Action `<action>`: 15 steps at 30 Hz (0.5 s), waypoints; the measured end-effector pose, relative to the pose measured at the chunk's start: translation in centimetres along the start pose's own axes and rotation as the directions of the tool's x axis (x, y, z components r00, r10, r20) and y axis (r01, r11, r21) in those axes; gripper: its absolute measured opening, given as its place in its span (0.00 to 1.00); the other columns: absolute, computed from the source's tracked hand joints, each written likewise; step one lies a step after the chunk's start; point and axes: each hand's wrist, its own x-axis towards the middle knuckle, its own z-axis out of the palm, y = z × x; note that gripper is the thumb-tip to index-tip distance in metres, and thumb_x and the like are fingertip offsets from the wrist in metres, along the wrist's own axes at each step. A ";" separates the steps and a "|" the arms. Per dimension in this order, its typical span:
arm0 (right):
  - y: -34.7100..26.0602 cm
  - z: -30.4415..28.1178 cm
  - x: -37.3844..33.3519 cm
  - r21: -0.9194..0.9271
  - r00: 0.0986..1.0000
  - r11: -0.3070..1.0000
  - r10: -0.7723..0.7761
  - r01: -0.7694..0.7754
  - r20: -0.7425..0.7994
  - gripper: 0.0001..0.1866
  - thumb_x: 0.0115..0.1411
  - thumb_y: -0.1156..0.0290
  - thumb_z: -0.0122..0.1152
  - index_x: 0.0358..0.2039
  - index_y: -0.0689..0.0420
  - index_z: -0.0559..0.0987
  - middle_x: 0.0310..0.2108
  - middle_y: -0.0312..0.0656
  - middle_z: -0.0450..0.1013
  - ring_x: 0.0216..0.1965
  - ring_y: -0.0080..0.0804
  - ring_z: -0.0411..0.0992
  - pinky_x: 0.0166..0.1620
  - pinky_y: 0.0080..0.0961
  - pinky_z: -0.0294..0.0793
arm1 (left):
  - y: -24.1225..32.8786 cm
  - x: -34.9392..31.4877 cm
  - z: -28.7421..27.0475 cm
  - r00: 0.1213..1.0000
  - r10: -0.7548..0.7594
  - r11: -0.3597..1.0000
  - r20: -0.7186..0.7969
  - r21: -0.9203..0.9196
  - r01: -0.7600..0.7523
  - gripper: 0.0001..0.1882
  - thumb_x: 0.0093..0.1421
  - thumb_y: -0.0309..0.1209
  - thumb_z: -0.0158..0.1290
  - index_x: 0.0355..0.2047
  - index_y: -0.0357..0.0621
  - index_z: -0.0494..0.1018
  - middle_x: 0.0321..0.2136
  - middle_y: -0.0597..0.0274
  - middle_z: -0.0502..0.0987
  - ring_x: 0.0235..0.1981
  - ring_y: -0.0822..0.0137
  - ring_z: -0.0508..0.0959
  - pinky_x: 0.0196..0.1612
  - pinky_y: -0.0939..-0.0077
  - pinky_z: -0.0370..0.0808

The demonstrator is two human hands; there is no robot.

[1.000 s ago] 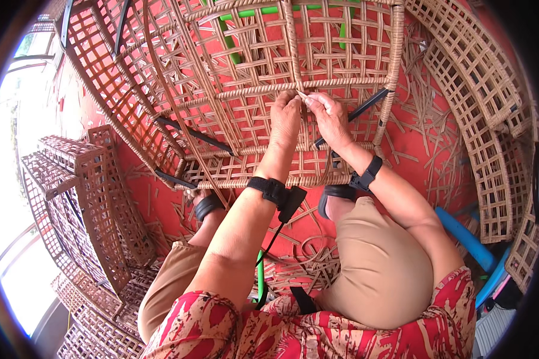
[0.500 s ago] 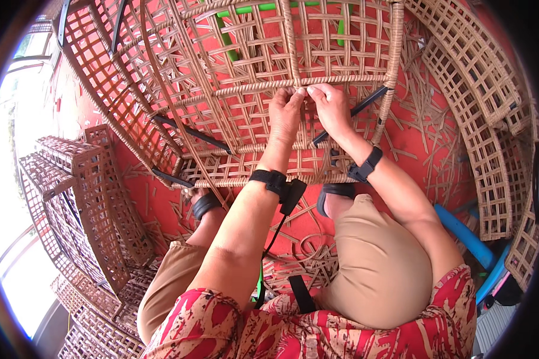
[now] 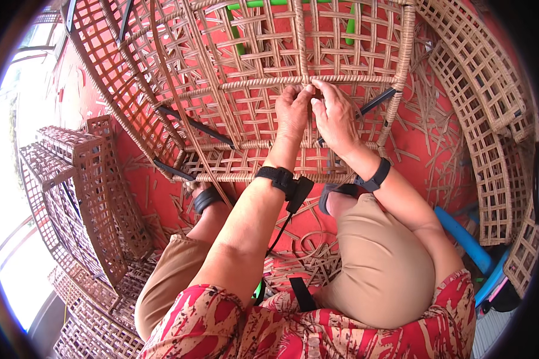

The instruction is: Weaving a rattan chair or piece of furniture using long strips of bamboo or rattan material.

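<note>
A large woven wicker piece (image 3: 263, 107) fills the upper middle, with an open lattice and strand-wrapped bars. My left hand (image 3: 291, 113) is closed in a pinch just below the point where an upright wrapped bar (image 3: 300, 42) meets a crosswise wrapped bar (image 3: 245, 85). What lies in that pinch is too small to make out. Close beside it, my right hand (image 3: 336, 119) has its index finger stretched up to the same joint. Its thumb stands apart, lower down, near the left fingertips. The other right fingers are partly hidden.
Black struts (image 3: 200, 128) brace the wicker piece. Behind its lattice show green bars (image 3: 350, 27). More woven pieces stand at left (image 3: 96, 197) and right (image 3: 479, 137). Cut strands (image 3: 305, 263) litter the red floor (image 3: 413, 173). A blue tube (image 3: 464, 239) lies at lower right.
The right thumb has parted from the index finger and dropped lower, where both were pinched together before. The left hand keeps its pinch at the joint. The whole view has shifted slightly.
</note>
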 end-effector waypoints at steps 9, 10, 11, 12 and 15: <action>0.9 0.1 0.5 0.195 0.994 0.978 0.052 -0.070 0.094 0.21 0.52 0.73 0.59 0.48 0.61 0.70 0.41 0.49 0.74 0.43 0.42 0.74 0.47 0.34 0.73 | 0.1 0.2 0.0 1.000 -0.006 0.996 -0.028 -0.094 0.003 0.07 0.58 0.25 0.56 0.25 0.39 0.70 0.22 0.68 0.73 0.25 0.78 0.71 0.30 0.82 0.70; 1.0 0.1 0.6 0.241 0.994 0.967 0.059 -0.081 0.097 0.22 0.51 0.73 0.60 0.48 0.60 0.70 0.41 0.48 0.75 0.43 0.39 0.75 0.46 0.33 0.74 | -0.1 0.3 -0.2 0.998 0.036 0.995 -0.043 -0.088 -0.039 0.06 0.57 0.24 0.56 0.26 0.40 0.69 0.23 0.68 0.73 0.25 0.78 0.71 0.30 0.82 0.70; 1.5 -0.1 0.6 0.235 0.993 0.968 0.064 -0.085 0.096 0.22 0.51 0.73 0.60 0.48 0.60 0.70 0.41 0.48 0.75 0.43 0.39 0.75 0.46 0.33 0.74 | 0.0 0.2 0.2 0.999 0.031 0.995 -0.038 -0.091 -0.034 0.06 0.57 0.24 0.56 0.26 0.40 0.69 0.23 0.68 0.73 0.25 0.78 0.71 0.30 0.82 0.70; 2.0 -0.3 0.4 0.237 0.985 0.965 0.073 -0.109 0.157 0.23 0.52 0.74 0.59 0.51 0.60 0.69 0.44 0.47 0.73 0.46 0.38 0.73 0.46 0.31 0.73 | 0.1 0.0 0.7 0.997 0.007 0.989 -0.080 -0.149 -0.019 0.06 0.56 0.23 0.57 0.27 0.41 0.69 0.24 0.69 0.72 0.25 0.78 0.71 0.30 0.82 0.70; 2.5 0.3 0.3 0.318 0.972 0.936 0.084 -0.152 0.217 0.26 0.52 0.76 0.57 0.54 0.59 0.66 0.47 0.46 0.72 0.46 0.31 0.72 0.45 0.27 0.73 | -0.4 0.1 0.4 0.994 0.037 0.969 -0.100 -0.239 -0.060 0.07 0.55 0.21 0.58 0.29 0.42 0.69 0.26 0.69 0.73 0.26 0.78 0.71 0.31 0.83 0.70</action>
